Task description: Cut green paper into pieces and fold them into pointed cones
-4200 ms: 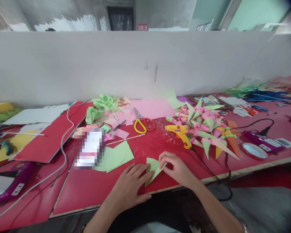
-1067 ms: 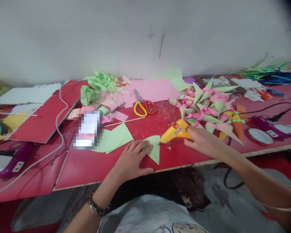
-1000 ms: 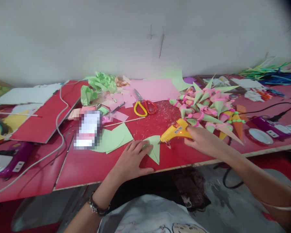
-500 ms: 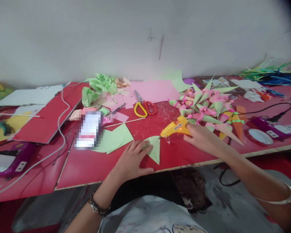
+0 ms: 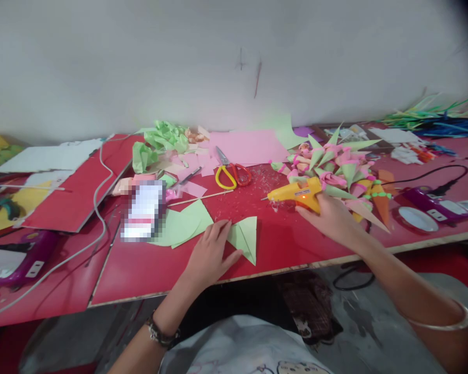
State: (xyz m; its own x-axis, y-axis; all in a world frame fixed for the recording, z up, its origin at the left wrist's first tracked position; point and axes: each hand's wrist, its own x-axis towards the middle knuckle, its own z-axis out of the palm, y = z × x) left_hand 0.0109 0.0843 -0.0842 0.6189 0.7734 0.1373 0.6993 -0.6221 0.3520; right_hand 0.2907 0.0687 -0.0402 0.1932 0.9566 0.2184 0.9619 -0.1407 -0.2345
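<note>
The glue gun (image 5: 296, 193) is of smooth yellow plastic with a slight sheen, its thin nozzle tip metallic. The folded green piece (image 5: 246, 232) is matt paper, smooth but for its creases; the pink sheet (image 5: 249, 147) is equally matt. The crumpled green paper (image 5: 166, 137) is rough with wrinkles. The scissors (image 5: 229, 165) pair bare metal blades with plastic-looking handles. The bench (image 5: 140, 270) has a smooth, faintly shiny red top and a rough, wood-like edge.

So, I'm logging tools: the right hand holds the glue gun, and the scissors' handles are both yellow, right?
Not quite: the head view shows the scissors with one yellow handle and one red handle. The right hand does hold the glue gun.
</note>
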